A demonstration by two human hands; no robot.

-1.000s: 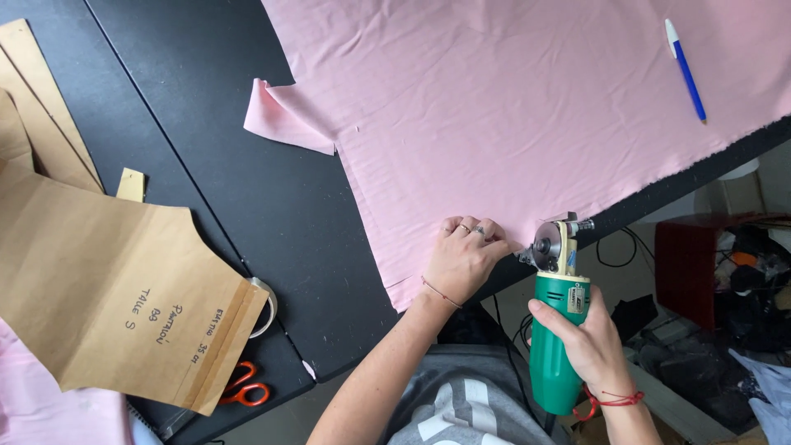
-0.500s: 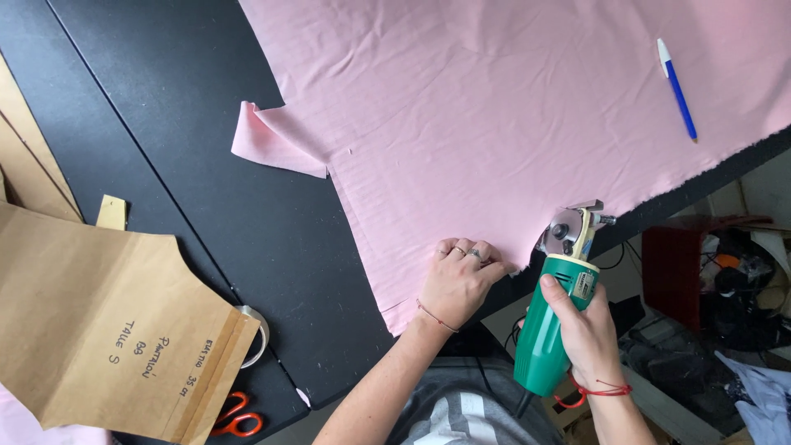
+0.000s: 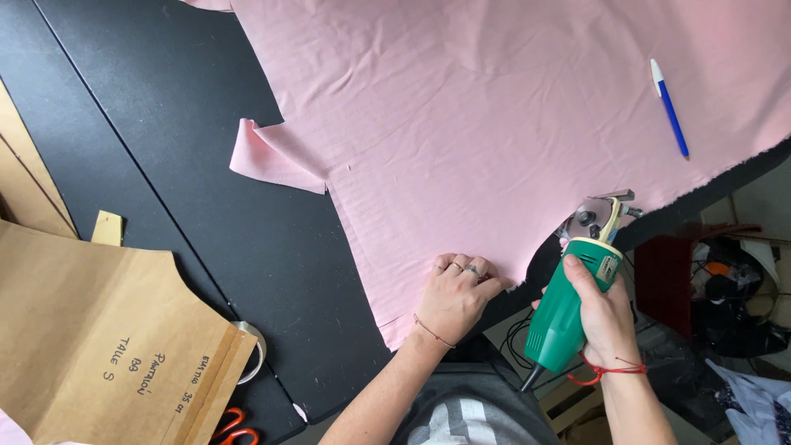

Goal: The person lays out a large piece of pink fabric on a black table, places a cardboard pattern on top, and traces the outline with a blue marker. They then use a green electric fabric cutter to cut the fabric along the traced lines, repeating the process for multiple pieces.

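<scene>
A large sheet of pink fabric (image 3: 494,124) lies spread over a black table (image 3: 165,124). My left hand (image 3: 456,295) presses flat on the fabric's near edge, fingers together, rings on two fingers. My right hand (image 3: 597,309) grips a green electric rotary cutter (image 3: 573,309) whose round blade (image 3: 597,218) meets the fabric at the table's near edge, just right of my left hand. A curved cut runs into the fabric between hand and blade. A folded pink flap (image 3: 268,161) sticks out at the fabric's left side.
A blue pen (image 3: 669,107) lies on the fabric at far right. Brown paper pattern pieces (image 3: 99,338) cover the table's left, with a tape roll (image 3: 251,350) and orange-handled scissors (image 3: 231,424) beside them. Clutter and cables sit on the floor at right.
The cutter has advanced away from me into the fabric along the table's edge. My left hand stays pressed on the cloth beside it. The view has shifted, so everything sits lower and further right.
</scene>
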